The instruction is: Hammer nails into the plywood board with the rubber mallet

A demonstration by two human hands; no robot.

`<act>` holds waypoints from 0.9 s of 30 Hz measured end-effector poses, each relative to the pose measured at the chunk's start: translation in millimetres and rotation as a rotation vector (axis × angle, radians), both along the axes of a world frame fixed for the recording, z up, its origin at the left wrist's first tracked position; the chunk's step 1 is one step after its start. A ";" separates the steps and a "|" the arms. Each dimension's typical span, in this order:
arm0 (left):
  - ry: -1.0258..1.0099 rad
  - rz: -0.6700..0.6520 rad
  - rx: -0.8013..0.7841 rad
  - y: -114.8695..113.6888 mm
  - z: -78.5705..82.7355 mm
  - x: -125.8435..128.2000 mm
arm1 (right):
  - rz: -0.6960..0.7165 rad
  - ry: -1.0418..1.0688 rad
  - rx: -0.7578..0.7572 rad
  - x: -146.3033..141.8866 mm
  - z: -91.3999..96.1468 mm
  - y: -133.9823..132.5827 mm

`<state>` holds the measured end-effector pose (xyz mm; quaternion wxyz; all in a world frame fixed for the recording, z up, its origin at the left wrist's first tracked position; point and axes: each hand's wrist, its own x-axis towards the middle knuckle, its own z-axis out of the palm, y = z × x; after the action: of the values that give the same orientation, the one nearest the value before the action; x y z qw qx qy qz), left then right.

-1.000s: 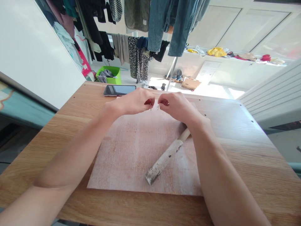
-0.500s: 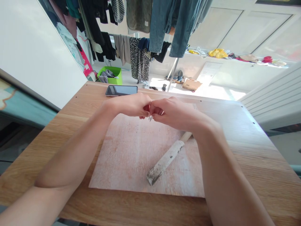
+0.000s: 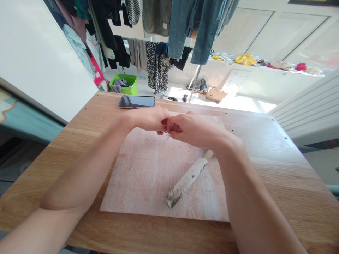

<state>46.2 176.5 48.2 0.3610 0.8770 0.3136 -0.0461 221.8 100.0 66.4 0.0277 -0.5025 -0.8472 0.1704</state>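
Observation:
My left hand [image 3: 148, 119] and my right hand [image 3: 193, 129] meet fingertip to fingertip above the far part of a pale plywood board [image 3: 148, 176]. Both hands are closed in a pinch. Thin metal pins, perhaps small nails [image 3: 168, 134], stick out below where the fingers touch; I cannot tell which hand holds them. A worn wooden handle [image 3: 185, 181] lies diagonally on the board under my right forearm, its far end hidden by the wrist.
The board rests on a wooden table [image 3: 278, 169]. A dark phone [image 3: 137, 101] lies at the table's far edge. Beyond hang clothes on a rack [image 3: 182, 31], with a green basket [image 3: 124, 84] on the floor.
The hands, apart a second ago with small metal bits between them, have come together and now touch. The view shifted slightly.

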 end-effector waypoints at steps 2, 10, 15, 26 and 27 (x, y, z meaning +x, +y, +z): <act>0.001 0.005 -0.003 2.4 -2.5 -1.1 | 0.008 0.019 -0.026 -1.0 1.2 -0.3; 0.012 -0.003 0.051 4.5 -4.5 -1.4 | 0.001 0.035 -0.086 2.4 -1.3 2.1; -0.013 -0.017 0.080 2.2 1.8 -4.4 | 0.057 0.193 -0.089 3.4 3.5 -0.1; 0.031 0.115 -0.019 1.5 10.2 -10.6 | -0.132 0.044 -0.008 19.1 -12.6 10.4; 0.025 0.114 -0.024 1.2 10.5 -10.8 | -0.138 0.039 -0.008 19.4 -13.6 10.8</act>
<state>35.4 177.7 58.7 0.3698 0.8526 0.3671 -0.0402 241.2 110.8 52.8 0.0540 -0.5564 -0.8091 0.1814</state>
